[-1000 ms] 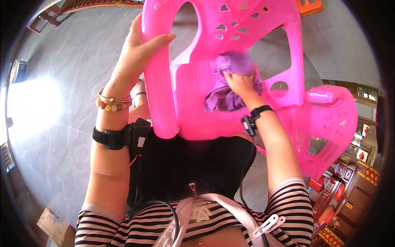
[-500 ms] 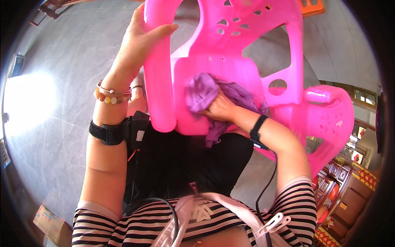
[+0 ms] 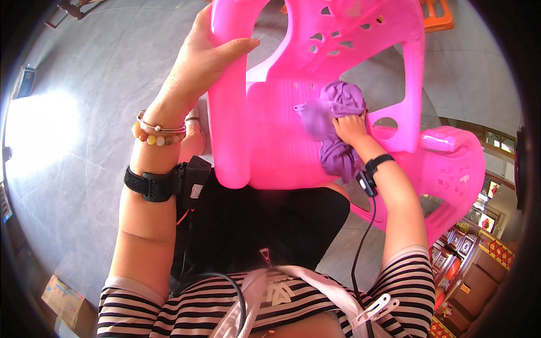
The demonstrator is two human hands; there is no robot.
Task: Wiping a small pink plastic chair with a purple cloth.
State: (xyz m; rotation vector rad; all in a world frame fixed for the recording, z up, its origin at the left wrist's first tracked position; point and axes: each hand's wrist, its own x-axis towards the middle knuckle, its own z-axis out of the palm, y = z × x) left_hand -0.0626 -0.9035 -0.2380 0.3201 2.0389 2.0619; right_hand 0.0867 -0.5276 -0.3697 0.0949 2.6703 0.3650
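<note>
A bright pink plastic chair (image 3: pixel 282 135) with a pierced backrest stands tilted in front of me, its seat facing up toward me. My left hand (image 3: pixel 209 56) grips the chair's left armrest, thumb over the top and the other fingers hidden behind it. On the right side of the seat, my right hand (image 3: pixel 350 128) presses a crumpled purple cloth (image 3: pixel 342 101) against the plastic. Part of the cloth is blurred, and a fold hangs toward the seat's front edge. The fingertips of this hand are partly buried in the cloth.
A second pink chair (image 3: pixel 451 169) stands close on the right. An orange plastic stool (image 3: pixel 437 16) shows at the far right. A cardboard box (image 3: pixel 62 301) sits on the grey tiled floor (image 3: pixel 84 214) at the lower left. A black cable (image 3: pixel 360 248) runs from my right wrist.
My right hand and the purple cloth have moved from the seat's middle to its right side. The chair and my left hand have shifted slightly right.
</note>
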